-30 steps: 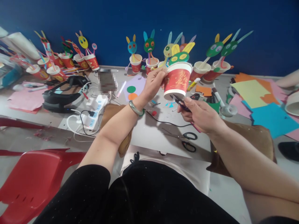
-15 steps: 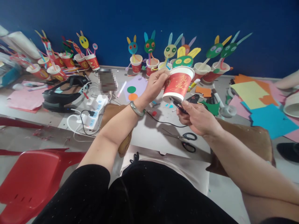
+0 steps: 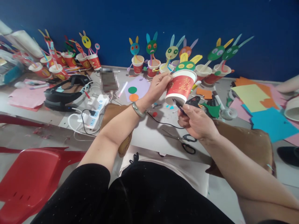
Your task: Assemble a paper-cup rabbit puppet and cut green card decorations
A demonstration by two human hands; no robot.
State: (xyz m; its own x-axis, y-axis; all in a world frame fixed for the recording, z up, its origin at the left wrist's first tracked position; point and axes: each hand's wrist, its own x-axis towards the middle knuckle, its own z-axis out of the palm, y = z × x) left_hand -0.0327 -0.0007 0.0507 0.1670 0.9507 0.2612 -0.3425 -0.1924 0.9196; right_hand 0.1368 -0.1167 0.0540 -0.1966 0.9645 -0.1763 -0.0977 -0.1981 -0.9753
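My left hand is closed on the rim of a red paper cup with gold lettering. The cup tilts so that its white base faces toward me. Pinched in my right hand is a slim black pointed tool, its tip at the cup's base; most of it is hidden by the fingers, so its kind is unclear. A green paper face with yellow ears shows just behind the cup's rim. On the table below lie black-handled scissors, blades apart.
Several cups with paper figures line the back wall. A white power strip and a black headset are at left. Coloured paper sheets and a tape roll lie right. Another person's arm enters at far right.
The view has shifted slightly. The cup stays in my left hand, and the dark tool in my right hand remains at its base, with its angle slightly changed.
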